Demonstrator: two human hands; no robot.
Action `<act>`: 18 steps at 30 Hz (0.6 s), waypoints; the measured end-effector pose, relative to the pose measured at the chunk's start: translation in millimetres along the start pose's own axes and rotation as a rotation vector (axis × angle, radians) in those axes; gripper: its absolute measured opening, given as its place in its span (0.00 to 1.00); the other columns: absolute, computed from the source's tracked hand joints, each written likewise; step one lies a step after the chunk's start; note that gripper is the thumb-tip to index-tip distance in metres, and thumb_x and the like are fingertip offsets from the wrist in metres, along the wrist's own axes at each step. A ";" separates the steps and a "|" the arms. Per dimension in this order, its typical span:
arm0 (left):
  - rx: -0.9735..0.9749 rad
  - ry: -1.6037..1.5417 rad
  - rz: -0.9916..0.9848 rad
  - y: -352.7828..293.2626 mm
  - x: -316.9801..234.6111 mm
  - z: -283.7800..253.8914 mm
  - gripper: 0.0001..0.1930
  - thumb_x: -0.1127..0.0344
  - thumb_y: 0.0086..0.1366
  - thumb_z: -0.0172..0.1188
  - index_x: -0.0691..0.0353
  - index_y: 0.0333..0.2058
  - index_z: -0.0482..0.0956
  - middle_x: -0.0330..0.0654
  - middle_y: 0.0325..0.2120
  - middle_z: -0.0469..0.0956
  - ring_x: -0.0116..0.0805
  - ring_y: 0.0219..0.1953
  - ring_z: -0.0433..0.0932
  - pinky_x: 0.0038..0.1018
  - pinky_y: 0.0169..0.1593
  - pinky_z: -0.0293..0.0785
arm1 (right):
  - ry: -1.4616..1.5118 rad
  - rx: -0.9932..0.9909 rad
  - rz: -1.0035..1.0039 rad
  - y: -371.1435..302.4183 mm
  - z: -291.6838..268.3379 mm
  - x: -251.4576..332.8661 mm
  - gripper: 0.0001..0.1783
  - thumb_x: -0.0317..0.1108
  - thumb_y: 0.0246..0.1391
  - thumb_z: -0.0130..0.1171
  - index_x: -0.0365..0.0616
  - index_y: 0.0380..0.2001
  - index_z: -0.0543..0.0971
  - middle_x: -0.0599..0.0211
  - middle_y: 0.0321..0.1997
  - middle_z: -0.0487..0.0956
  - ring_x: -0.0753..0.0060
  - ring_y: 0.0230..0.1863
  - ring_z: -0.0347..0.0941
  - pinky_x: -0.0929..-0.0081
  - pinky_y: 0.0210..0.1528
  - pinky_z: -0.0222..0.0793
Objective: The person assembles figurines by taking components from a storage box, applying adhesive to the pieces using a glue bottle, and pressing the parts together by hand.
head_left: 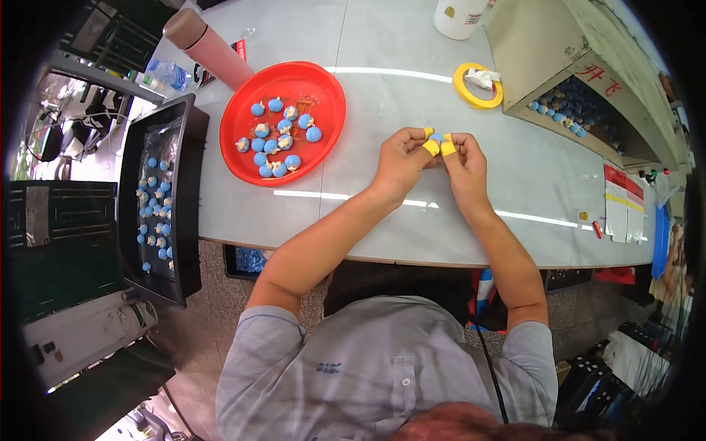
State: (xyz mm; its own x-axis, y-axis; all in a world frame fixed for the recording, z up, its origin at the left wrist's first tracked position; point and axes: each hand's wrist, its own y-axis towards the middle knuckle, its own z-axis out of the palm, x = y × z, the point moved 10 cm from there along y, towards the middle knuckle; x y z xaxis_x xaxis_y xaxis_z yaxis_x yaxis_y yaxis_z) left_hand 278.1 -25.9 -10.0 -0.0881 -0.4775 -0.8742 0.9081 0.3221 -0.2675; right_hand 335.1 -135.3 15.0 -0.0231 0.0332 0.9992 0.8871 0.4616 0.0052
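Note:
Over the middle of the table, my left hand (401, 158) and my right hand (468, 165) meet fingertip to fingertip. Yellow tape wraps several of the fingertips. Between them they pinch a small blue ball (436, 138), mostly covered by the fingers. To the left of my hands sits a round red tray (340, 103) with several blue-and-cream balls (285, 142) lying in it. Those balls look the same blue as the piece in my fingers.
A black bin (193, 184) with more blue balls stands off the table's left edge. Behind the red tray are a pink bottle (213, 53) and a clear water bottle (170, 75). A yellow tape roll (463, 90), a white container (454, 22) and a beige box (540, 55) stand at the back right.

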 end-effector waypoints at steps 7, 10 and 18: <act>0.131 -0.002 -0.091 2.6 2.1 3.6 0.13 0.71 0.67 0.55 0.71 0.47 0.71 0.48 0.43 0.78 0.34 0.45 0.80 0.24 0.48 0.78 | 0.099 0.116 0.211 4.1 -11.7 -6.0 0.07 0.32 0.63 0.52 0.39 0.38 0.74 0.72 0.27 0.75 0.87 0.22 0.66 0.87 0.22 0.59; 0.165 0.040 -0.106 1.4 1.1 4.8 0.14 0.70 0.67 0.56 0.71 0.48 0.71 0.48 0.43 0.78 0.34 0.45 0.80 0.24 0.48 0.78 | 0.088 0.159 0.211 4.9 -11.0 -6.0 0.06 0.30 0.61 0.52 0.39 0.38 0.74 0.72 0.26 0.74 0.87 0.19 0.64 0.87 0.19 0.57; 0.274 0.071 -0.225 -2.8 6.4 12.8 0.12 0.71 0.65 0.56 0.74 0.44 0.73 0.50 0.40 0.79 0.35 0.41 0.82 0.24 0.45 0.80 | 0.025 0.302 0.211 5.3 -11.2 -2.4 0.05 0.28 0.57 0.52 0.39 0.36 0.73 0.73 0.24 0.74 0.88 0.19 0.65 0.87 0.18 0.57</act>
State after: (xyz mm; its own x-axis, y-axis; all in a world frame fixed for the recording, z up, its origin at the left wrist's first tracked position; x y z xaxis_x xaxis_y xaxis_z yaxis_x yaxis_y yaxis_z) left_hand 280.2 -40.3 -9.7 -0.3178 -0.4505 -0.8343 0.9379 -0.0200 -0.3465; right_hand 345.1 -142.8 13.1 0.1608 0.1353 0.9777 0.6952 0.6876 -0.2095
